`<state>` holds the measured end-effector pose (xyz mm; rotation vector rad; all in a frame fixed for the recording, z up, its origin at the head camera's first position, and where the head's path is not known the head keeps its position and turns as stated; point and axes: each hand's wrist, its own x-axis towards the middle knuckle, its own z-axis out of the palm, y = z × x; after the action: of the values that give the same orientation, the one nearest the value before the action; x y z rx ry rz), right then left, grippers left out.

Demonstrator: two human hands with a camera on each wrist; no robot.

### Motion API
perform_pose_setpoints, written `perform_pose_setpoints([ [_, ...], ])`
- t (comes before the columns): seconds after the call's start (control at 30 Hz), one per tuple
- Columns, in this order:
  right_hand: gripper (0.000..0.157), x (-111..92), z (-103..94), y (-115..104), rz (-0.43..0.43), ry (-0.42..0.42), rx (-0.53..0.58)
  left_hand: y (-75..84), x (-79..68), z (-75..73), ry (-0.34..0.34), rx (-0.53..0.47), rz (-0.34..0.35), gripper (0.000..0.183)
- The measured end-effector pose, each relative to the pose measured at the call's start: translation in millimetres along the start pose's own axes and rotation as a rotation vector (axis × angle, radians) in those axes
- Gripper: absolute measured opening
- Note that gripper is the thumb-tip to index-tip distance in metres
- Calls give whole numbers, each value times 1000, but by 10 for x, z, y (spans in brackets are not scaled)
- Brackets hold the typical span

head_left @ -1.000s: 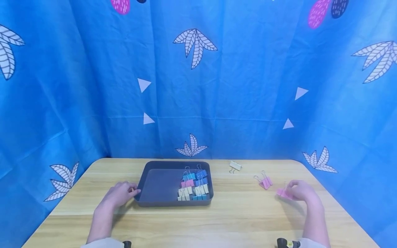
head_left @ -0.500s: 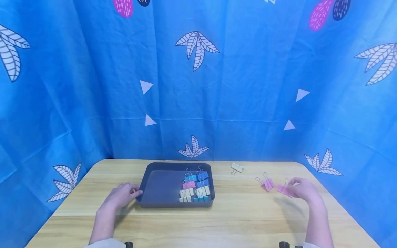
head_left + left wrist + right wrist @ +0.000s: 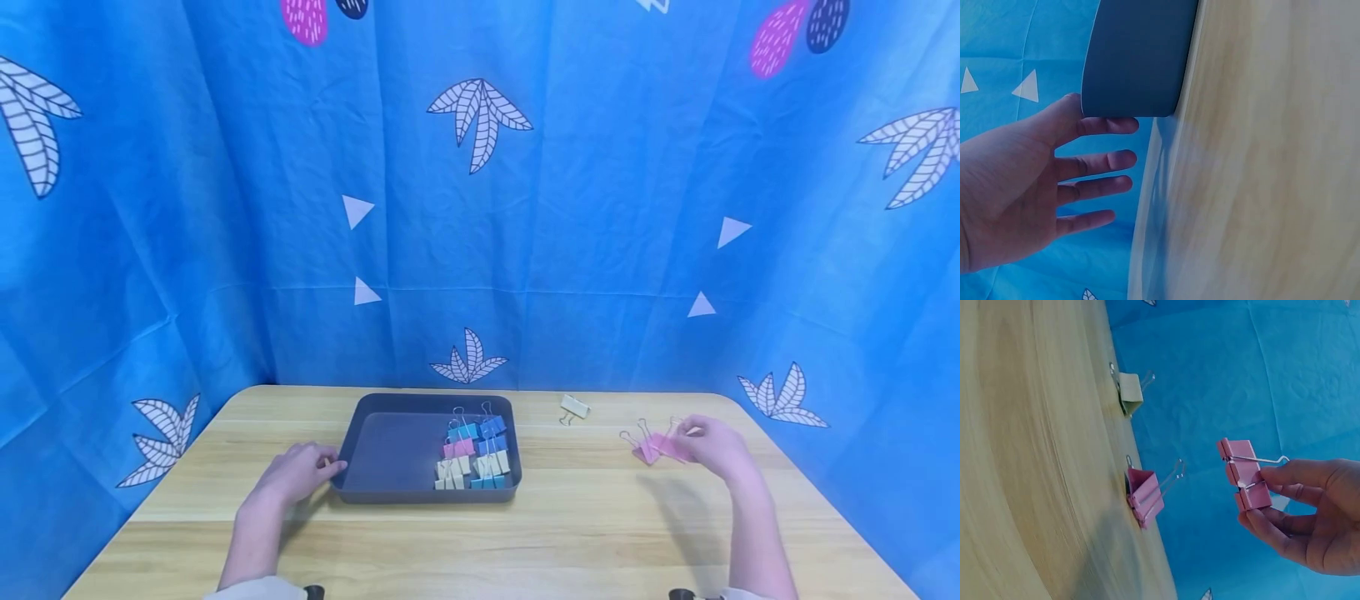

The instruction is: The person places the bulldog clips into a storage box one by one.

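Observation:
My left hand (image 3: 295, 473) is at the left end of a dark grey tray (image 3: 390, 495). Its thumb hooks over the rim and the index finger lies along the outer wall; in the left wrist view the other fingers stretch out apart from the tray (image 3: 1135, 62). Raised over the table's right side, my right hand (image 3: 716, 448) pinches a pink binder clip (image 3: 1247, 472) between thumb and fingers. Another pink binder clip (image 3: 1147, 495) stands on the table just left of it in the head view. Farther back lies a cream binder clip (image 3: 575, 407).
Two columns of binder clips fill the tray's right part, among them a pink clip (image 3: 458, 448), a blue clip (image 3: 492, 426) and cream clips (image 3: 453, 465). A blue patterned curtain (image 3: 480, 250) hangs behind and beside the wooden table (image 3: 480, 550).
The right hand has lifted the pink binder clip off the table and carried it left, toward the other pink clip. The left hand keeps its place at the tray.

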<state>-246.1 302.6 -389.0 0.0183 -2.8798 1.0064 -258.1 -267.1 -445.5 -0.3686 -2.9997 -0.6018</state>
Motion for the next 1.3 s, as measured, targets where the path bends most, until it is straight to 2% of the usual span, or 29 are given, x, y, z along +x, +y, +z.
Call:
perform_pose_setpoints([
  [0.23,15,73,126,-144,-45,-4,54,22,-14,2,6,14,-9,28],
  [0.77,12,175,352,-429,-121,-11,56,6,13,13,1,27,-3,26],
  [1.0,9,208,476,-603,-98,-43,159,6,5,0,-12,26,-15,28],
  [1.3,4,291,554,-781,-190,-22,150,6,11,3,0,28,-3,26],
])
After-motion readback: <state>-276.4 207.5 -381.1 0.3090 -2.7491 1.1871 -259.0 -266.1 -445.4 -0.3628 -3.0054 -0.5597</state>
